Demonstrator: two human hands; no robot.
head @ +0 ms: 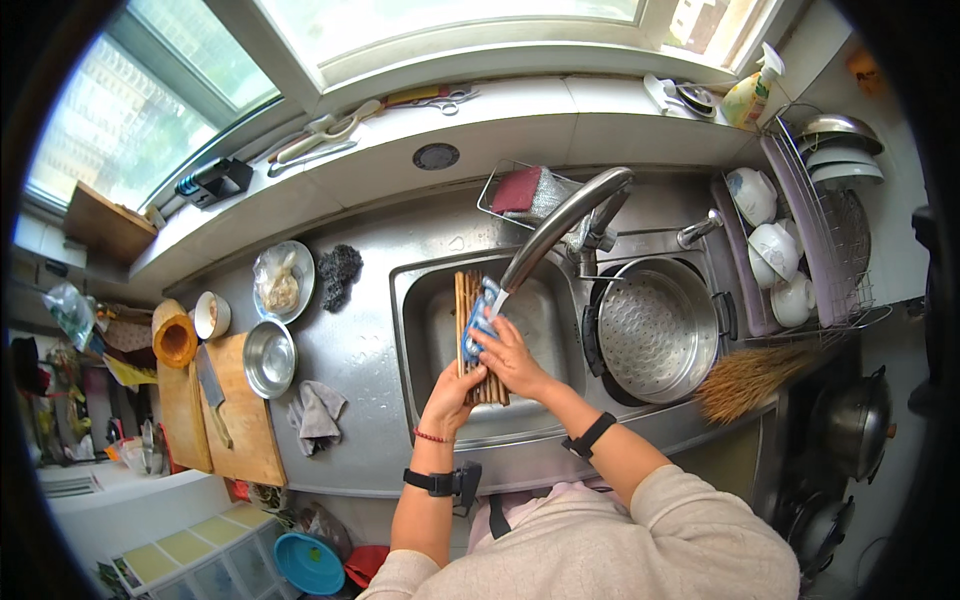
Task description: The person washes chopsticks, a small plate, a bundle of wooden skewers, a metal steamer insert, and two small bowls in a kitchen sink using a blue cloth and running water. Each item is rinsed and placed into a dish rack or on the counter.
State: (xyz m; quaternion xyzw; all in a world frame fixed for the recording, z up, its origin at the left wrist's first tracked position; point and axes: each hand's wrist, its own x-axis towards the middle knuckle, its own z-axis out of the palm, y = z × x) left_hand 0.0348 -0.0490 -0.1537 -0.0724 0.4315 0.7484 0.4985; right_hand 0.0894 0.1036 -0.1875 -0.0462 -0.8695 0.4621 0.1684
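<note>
My left hand (451, 394) grips the lower part of a bundle of brown wooden chopsticks (463, 307) over the left sink basin (547, 330). Pressed along the bundle's right side is a blue-and-white cloth (478, 326), held under the fingers of my right hand (517, 360). Water (497, 303) runs from the spout of the steel faucet (559, 225) onto the cloth and chopsticks. My hands partly cover the middle of the bundle.
A pot with a perforated steamer insert (656, 330) fills the right basin. Bowls (772, 251) stand in a rack at right, near a straw brush (750, 379). Leftward lie a steel bowl (270, 358), a grey rag (319, 412) and a cleaver (211, 386) on a cutting board (244, 427).
</note>
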